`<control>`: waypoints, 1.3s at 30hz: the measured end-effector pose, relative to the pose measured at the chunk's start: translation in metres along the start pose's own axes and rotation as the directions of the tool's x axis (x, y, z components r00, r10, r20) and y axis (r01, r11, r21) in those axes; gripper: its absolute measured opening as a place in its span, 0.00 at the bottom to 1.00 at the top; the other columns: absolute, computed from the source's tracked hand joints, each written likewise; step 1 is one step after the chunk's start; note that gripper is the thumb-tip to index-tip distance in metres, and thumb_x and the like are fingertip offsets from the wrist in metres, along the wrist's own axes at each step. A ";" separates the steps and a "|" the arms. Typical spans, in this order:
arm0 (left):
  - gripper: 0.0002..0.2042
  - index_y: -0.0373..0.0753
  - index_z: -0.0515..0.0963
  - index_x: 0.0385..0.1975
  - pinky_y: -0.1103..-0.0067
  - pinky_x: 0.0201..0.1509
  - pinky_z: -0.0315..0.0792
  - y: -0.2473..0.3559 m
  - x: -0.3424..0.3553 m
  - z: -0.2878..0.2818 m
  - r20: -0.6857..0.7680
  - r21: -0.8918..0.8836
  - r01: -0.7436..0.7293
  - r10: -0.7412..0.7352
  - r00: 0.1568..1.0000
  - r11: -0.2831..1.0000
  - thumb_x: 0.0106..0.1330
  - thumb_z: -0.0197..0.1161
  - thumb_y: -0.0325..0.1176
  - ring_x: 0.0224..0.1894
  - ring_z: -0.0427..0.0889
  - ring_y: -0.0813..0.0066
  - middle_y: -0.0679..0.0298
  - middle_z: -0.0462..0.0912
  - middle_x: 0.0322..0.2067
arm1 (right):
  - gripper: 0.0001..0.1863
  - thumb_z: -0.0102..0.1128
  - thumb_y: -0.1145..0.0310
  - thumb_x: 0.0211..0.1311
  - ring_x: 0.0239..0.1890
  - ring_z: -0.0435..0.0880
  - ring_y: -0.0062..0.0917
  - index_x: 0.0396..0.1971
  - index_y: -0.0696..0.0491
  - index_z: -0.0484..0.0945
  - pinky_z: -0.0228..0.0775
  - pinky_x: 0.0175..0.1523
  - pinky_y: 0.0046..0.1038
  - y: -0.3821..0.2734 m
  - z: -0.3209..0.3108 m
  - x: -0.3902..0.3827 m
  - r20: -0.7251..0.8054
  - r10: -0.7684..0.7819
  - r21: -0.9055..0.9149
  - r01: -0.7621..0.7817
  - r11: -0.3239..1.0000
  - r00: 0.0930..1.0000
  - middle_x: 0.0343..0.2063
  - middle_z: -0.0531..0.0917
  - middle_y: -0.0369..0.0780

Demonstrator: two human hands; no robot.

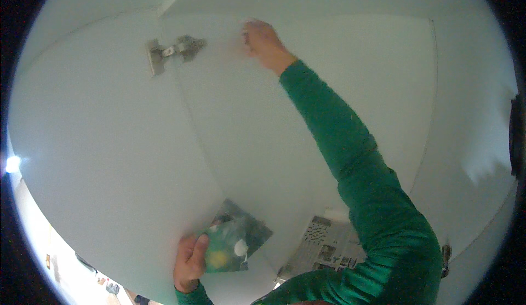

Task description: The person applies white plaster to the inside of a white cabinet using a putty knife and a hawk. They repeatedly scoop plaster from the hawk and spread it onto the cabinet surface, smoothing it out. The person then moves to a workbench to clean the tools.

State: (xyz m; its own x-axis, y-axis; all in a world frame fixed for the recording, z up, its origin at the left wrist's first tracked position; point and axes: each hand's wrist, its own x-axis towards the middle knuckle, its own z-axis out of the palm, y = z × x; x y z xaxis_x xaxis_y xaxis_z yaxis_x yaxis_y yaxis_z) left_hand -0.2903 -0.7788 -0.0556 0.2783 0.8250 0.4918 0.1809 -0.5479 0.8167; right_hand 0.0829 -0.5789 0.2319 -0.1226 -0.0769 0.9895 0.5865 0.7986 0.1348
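Note:
My left hand (190, 258), low and left of centre, is closed round the edge of a flat packet (230, 245). The packet has a green printed face with yellow and white patches, and a darker grey part sticks out behind it. High up, my right hand (266, 45) is raised at the end of a stretched arm in a green sleeve. Its fingers are curled together near the pale back panel (318, 113). Slight blur and the turn of the hand hide what they hold, if anything.
White cabinet-like panels surround me. A metal hinge (175, 51) joins two of them at upper left, and another hinge (446, 260) shows at lower right. Below lies a printed newspaper sheet (326, 245). A bright opening with several small objects appears at lower left.

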 end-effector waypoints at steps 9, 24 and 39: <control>0.15 0.35 0.80 0.43 0.80 0.36 0.65 -0.017 0.030 0.022 0.143 0.033 0.025 -0.030 0.989 0.999 0.68 0.52 0.39 0.29 0.69 0.79 0.67 0.76 0.27 | 0.08 0.42 0.67 0.64 0.17 0.63 0.19 0.26 0.51 0.66 0.54 0.20 0.23 0.031 -0.020 0.014 0.382 0.680 0.526 -0.752 0.396 0.626 0.18 0.69 0.35; 0.12 0.33 0.79 0.38 0.74 0.23 0.55 -0.011 0.038 0.061 -0.007 0.104 -0.192 0.194 0.981 0.976 0.67 0.51 0.33 0.18 0.62 0.74 0.61 0.69 0.15 | 0.09 0.44 0.70 0.60 0.16 0.63 0.19 0.21 0.54 0.69 0.52 0.20 0.25 -0.115 -0.008 0.038 0.599 0.237 0.399 -0.541 0.740 0.765 0.16 0.68 0.35; 0.10 0.34 0.78 0.37 0.78 0.37 0.66 0.005 0.076 0.111 -0.042 -0.631 0.278 -0.390 0.920 0.724 0.66 0.54 0.34 0.30 0.73 0.71 0.58 0.75 0.25 | 0.33 0.58 0.69 0.54 0.18 0.76 0.34 0.62 0.54 0.62 0.68 0.24 0.33 -0.195 -0.120 -0.199 0.738 0.028 -0.027 -0.012 1.000 0.675 0.19 0.76 0.39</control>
State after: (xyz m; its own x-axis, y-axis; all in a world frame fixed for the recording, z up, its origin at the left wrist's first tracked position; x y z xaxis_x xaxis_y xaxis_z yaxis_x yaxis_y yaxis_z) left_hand -0.1632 -0.7346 -0.0474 0.1456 0.9785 0.1463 -0.3865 -0.0799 0.9188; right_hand 0.0894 -0.7912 0.0151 -0.6569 0.4107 0.6324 0.6095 0.7829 0.1247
